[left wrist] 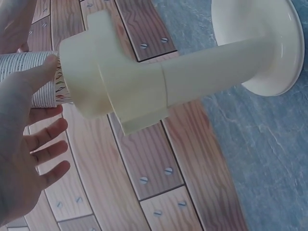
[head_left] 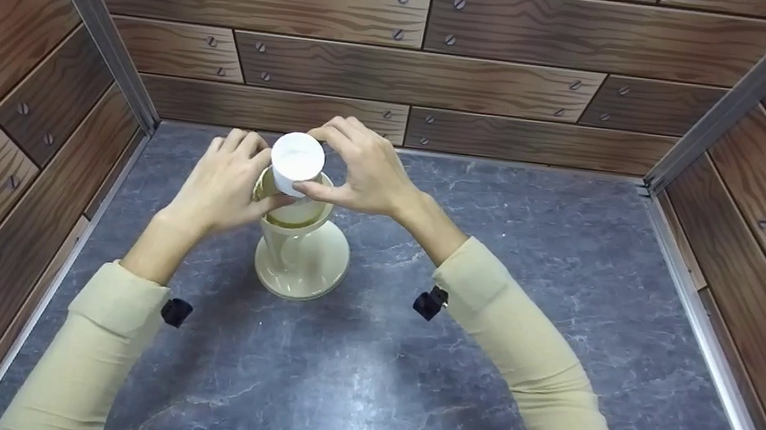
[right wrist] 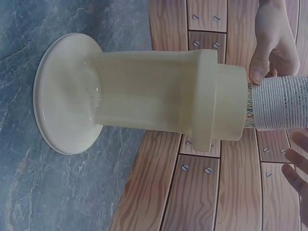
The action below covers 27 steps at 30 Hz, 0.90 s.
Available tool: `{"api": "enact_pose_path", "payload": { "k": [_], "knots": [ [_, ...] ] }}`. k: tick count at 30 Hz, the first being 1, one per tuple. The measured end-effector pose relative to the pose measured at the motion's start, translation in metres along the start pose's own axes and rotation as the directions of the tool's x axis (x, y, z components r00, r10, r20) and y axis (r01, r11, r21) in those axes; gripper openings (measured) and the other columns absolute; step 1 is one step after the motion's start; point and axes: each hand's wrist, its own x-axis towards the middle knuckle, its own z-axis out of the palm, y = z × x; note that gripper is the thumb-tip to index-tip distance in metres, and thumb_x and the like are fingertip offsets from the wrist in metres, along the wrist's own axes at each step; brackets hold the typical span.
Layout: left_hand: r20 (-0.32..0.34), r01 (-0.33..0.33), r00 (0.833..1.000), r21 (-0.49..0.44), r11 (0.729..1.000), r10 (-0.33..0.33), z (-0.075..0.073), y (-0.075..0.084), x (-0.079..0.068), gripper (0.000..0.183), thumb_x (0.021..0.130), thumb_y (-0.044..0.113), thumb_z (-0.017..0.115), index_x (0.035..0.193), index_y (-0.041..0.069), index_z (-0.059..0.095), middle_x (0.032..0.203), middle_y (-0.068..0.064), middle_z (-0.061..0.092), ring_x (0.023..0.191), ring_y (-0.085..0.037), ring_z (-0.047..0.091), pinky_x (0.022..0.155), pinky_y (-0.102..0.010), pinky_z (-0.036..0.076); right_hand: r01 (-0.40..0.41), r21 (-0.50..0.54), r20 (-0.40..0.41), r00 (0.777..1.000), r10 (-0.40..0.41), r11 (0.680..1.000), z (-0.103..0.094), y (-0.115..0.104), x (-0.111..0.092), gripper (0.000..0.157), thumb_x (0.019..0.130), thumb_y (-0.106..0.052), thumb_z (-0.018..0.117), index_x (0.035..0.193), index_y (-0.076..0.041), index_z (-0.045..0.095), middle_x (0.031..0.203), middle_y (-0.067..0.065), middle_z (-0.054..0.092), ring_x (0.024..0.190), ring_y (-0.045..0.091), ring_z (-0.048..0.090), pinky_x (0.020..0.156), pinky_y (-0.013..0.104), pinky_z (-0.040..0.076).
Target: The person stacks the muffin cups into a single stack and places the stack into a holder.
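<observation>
A stack of white paper cups [head_left: 298, 156], seen as tight ribbed rims [right wrist: 281, 103] in the right wrist view, stands mouth up over a cream cup dispenser [right wrist: 144, 91]. The lowest cup's patterned wall goes into the dispenser's round collar [left wrist: 82, 77]. My left hand [head_left: 226, 181] is at the stack's left, its thumb pressed on the lower rims and its fingers round the far side. From the right, my right hand [head_left: 366, 170] holds the upper stack between thumb and fingers. Below, the dispenser's round base [head_left: 321, 265] rests on the table.
The dark marbled tabletop [head_left: 368, 356] spreads out in front and to the right. Wood-patterned panels [head_left: 334, 67] wall it at the back and both sides, with metal rails [head_left: 701, 305] along the edges. A black wrist camera [head_left: 429, 303] sits by each cuff.
</observation>
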Motion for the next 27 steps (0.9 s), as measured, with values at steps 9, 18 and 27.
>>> {"api": "enact_pose_path", "payload": {
  "k": [9,18,27],
  "knots": [
    [0.036,0.04,0.999,-0.063,0.997,-0.038,0.003,-0.001,0.0,0.066,0.087,0.049,0.082,0.129,0.0,0.066,0.122,-0.021,0.06,0.12,-0.041,0.052,0.097,-0.057,0.048,-0.017,-0.005,0.014,1.0,0.017,1.0,0.008,0.004,0.001,0.06,0.089,-0.055,0.078,0.126,-0.009,0.069,0.116,0.004,0.071,0.104,0.022,0.065,0.089,0.035,0.056],
    [0.107,0.083,0.992,-0.109,0.991,-0.071,0.004,-0.002,0.002,0.066,0.089,0.046,0.082,0.132,-0.001,0.066,0.123,-0.021,0.059,0.118,-0.04,0.051,0.098,-0.058,0.048,-0.056,0.009,0.043,0.998,0.055,0.998,0.01,0.005,0.002,0.061,0.09,-0.054,0.078,0.128,-0.007,0.069,0.117,0.006,0.071,0.107,0.024,0.066,0.091,0.037,0.057],
    [0.103,0.086,0.992,-0.133,0.987,-0.073,0.007,-0.005,0.001,0.059,0.091,0.049,0.079,0.12,-0.001,0.068,0.117,-0.02,0.06,0.114,-0.038,0.052,0.095,-0.056,0.047,-0.086,0.029,0.055,0.995,0.085,0.996,0.014,0.006,0.004,0.061,0.091,-0.053,0.077,0.129,-0.007,0.069,0.117,0.007,0.072,0.109,0.024,0.065,0.092,0.037,0.057]
  ]
}}
